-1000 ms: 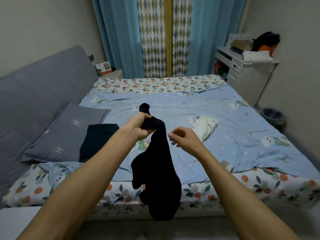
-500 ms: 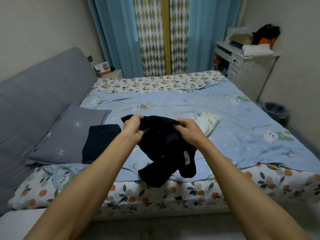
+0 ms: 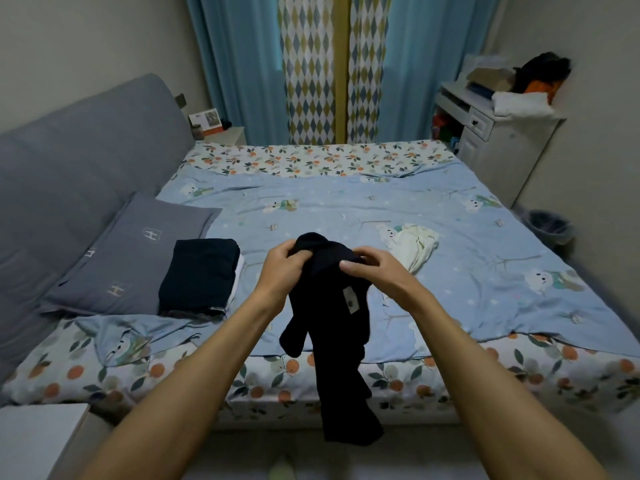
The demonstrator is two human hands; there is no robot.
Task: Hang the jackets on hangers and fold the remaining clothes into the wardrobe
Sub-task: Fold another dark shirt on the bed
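Note:
I hold a black garment [image 3: 332,327] up in front of me, over the near edge of the bed [image 3: 398,379]. My left hand [image 3: 282,268] grips its top edge on the left and my right hand [image 3: 372,266] pinches the top edge on the right. The cloth hangs down in a long bunch with a small white label showing. A folded dark navy garment [image 3: 199,271] lies on the bed to the left, partly on a grey pillow [image 3: 128,258]. A crumpled pale cream garment [image 3: 415,245] lies on the blue quilt to the right.
A grey padded headboard [image 3: 69,161] runs along the left. A white cabinet [image 3: 498,133] piled with items stands at the far right, a dark bin [image 3: 549,226] beside it. Blue curtains [image 3: 242,64] hang behind the bed. A white surface [image 3: 34,441] sits at bottom left.
One second ago only my left hand held the hanging garment. My right hand then took its top edge, and now both hands are close together with the cloth hanging lower again.

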